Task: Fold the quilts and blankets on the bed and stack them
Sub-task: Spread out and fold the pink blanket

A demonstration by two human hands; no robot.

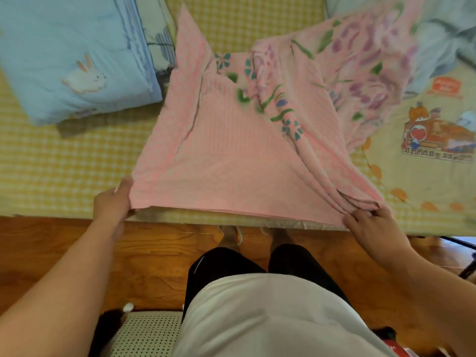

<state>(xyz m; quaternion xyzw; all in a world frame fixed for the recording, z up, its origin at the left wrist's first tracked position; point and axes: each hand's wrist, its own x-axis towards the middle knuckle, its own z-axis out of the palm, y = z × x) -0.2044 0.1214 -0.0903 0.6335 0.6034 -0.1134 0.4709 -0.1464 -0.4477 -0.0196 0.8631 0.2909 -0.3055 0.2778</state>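
Head view: left hand (pixel 113 202) and right hand (pixel 367 219) pinch the pink blanket's (pixel 219 155) near corners (lower centre); arms outstretched.

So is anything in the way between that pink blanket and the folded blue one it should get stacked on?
Nothing visible. The pink floral blanket, held by the left hand and right hand, lies right beside the folded blue rabbit quilt; only bare checked sheet shows around them.
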